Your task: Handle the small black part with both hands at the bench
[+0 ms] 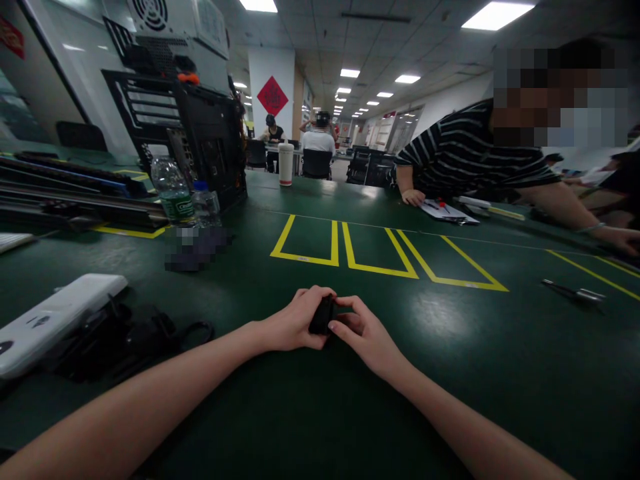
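Note:
A small black block-like object (321, 316) is held just above or on the green table (320, 400), in front of me; its exact kind does not show. My left hand (300, 320) is closed around its left side, thumb below and fingers over the top. From the right, my right hand (363, 330) pinches at the object's right edge with thumb and index finger, the other fingers curled. Part of the object is hidden behind my left fingers.
Yellow tape outlines (305, 258) mark the table beyond my hands. A white device (60, 320) and black cables (145, 333) lie left. Bottles (173, 190) stand by a black computer case (210, 140). At right are a metal tool (575, 291), a clipboard (445, 211) and a leaning person (465, 147).

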{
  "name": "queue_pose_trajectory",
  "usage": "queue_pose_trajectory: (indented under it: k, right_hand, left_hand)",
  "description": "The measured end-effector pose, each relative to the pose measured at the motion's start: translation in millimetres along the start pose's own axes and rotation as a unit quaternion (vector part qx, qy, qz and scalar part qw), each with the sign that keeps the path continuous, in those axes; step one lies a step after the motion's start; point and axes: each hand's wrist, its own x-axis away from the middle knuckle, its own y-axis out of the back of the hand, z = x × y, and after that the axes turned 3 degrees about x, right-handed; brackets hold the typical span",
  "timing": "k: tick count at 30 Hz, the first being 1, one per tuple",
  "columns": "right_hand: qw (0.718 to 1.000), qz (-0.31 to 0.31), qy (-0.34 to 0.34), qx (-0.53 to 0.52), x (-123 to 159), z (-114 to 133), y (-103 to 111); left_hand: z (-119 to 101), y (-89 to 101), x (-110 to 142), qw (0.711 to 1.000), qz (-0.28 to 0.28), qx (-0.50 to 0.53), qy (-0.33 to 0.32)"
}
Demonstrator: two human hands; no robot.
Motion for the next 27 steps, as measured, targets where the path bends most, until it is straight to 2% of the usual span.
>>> queue_pose_trajectory:
  k: [7,15,21,27]
  right_hand:
    - [0.998,-0.003,0.047,0.030,1.9,1.1,-1.0]
    - [0.999,-0.006,0.012,0.037,0.8,-0.1,-0.6]
    - [0.996,0.002,0.058,0.068,2.9,3.1,-0.3]
    - [0.998,-0.022,0.032,0.046,-0.4,0.0,-3.1]
  left_hand:
    - [-1.5,2.4,0.0,1.000,0.001,0.000,-0.013]
    - [-1.7,2.3,-0.2,1.000,0.005,-0.001,-0.006]
    - [-1.5,2.6,0.7,1.000,0.000,0.001,-0.014]
    - [-1.7,0.3,-0.5,1.000,-0.005,-0.001,0.009]
